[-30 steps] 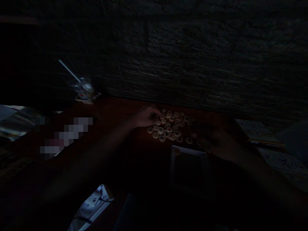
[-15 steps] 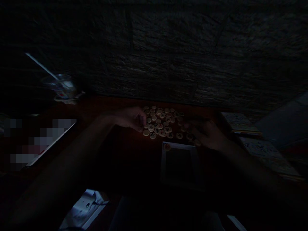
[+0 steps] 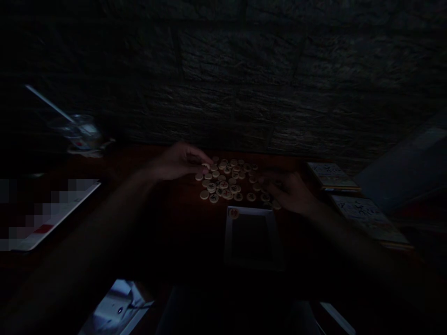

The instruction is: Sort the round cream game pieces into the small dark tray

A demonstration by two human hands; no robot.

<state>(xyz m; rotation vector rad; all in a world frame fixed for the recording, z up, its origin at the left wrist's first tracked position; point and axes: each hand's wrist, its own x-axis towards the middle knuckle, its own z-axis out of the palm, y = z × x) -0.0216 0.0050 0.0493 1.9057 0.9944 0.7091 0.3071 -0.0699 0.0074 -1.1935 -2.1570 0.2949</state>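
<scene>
Over at ten o'clock, a clear cup (image 3: 82, 135) with a straw (image 3: 49, 103) stands by the brick wall (image 3: 230, 88); at three, two books (image 3: 351, 200) lie near each other.

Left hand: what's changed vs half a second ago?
Left hand moved toward the wall, from the pile's near-left edge to its far-left side. Its curled fingers have opened out; a round piece shows between them and the thumb, grip unclear. Unchanged: right hand at the pile's right edge, marked piece on the tray's far-left corner.
</scene>
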